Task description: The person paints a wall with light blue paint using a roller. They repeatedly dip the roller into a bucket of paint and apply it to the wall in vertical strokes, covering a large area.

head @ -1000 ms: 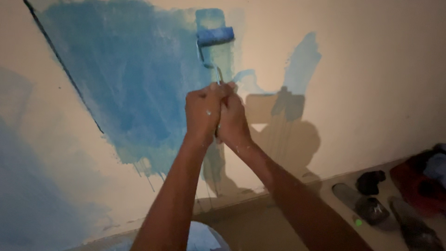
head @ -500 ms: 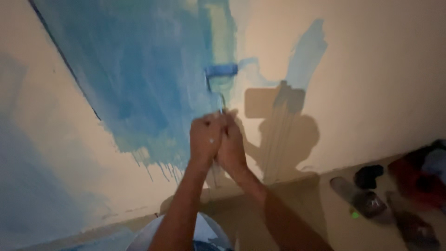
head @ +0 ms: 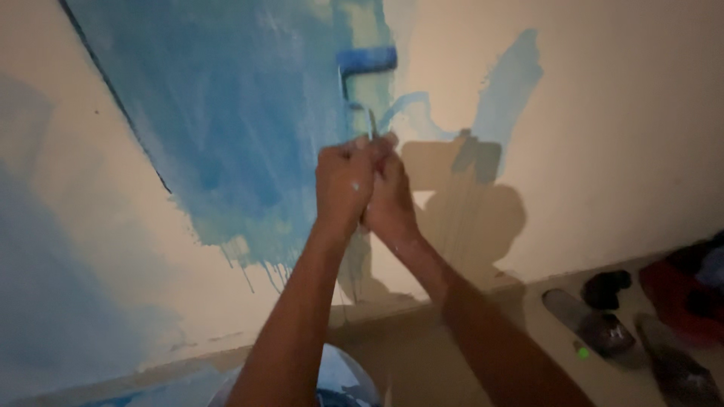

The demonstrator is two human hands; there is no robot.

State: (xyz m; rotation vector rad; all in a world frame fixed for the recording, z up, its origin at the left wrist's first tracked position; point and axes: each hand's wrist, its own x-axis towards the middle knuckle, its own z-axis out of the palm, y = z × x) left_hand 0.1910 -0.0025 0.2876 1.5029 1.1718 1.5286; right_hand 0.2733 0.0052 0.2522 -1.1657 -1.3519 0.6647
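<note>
I have my left hand [head: 345, 181] and right hand [head: 390, 197] pressed together at centre frame, fingers closed around the thin metal handle of the blue paint roller [head: 366, 59], which sits against the half-painted beige wall [head: 603, 113] near the top centre. Dark sandals [head: 596, 325] lie on the floor at lower right.

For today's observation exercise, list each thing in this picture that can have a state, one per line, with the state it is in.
Paint roller: pressed on the wall, cover blue with paint.
Left hand: closed around the roller handle.
Right hand: closed around the same handle, touching the left.
Wall: partly painted blue, with drips below; the rest cream.
Sandals: lying on the floor, not worn.
Bucket: mostly hidden; contents unclear.
</note>
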